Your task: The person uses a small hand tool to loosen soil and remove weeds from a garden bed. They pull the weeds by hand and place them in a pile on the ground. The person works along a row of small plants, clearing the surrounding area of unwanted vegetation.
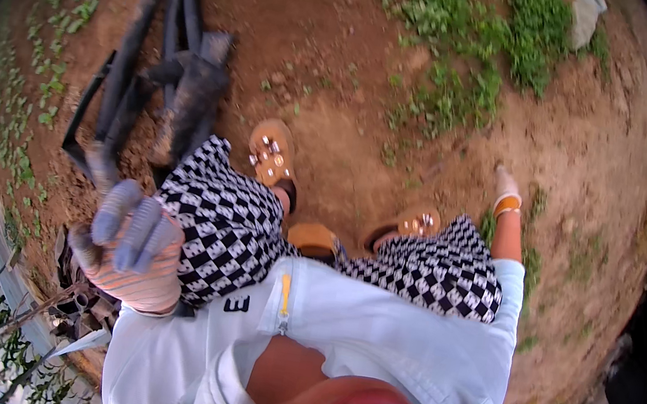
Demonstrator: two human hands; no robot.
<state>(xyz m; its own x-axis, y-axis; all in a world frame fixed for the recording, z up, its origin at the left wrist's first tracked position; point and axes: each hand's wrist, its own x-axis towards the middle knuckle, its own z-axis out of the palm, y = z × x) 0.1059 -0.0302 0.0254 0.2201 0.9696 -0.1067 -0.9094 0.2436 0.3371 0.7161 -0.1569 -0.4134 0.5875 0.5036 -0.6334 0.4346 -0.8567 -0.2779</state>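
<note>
Brown ground (333, 137) bore pipes and weeds

We looked down on bare, uneven earth, reddish in the upper middle and paler toward the right. On its left side we saw dark pipes (199, 91) in a loose heap, several lying across one another. Low green weeds (532, 37) grew in a thick patch at the upper right, and smaller plants (57, 83) dotted the far left. Near the thick patch lay a pale scrap (587, 20); we could not tell its material. Two tan sandals (271, 148), worn and apart, rested on the bare soil.
</note>
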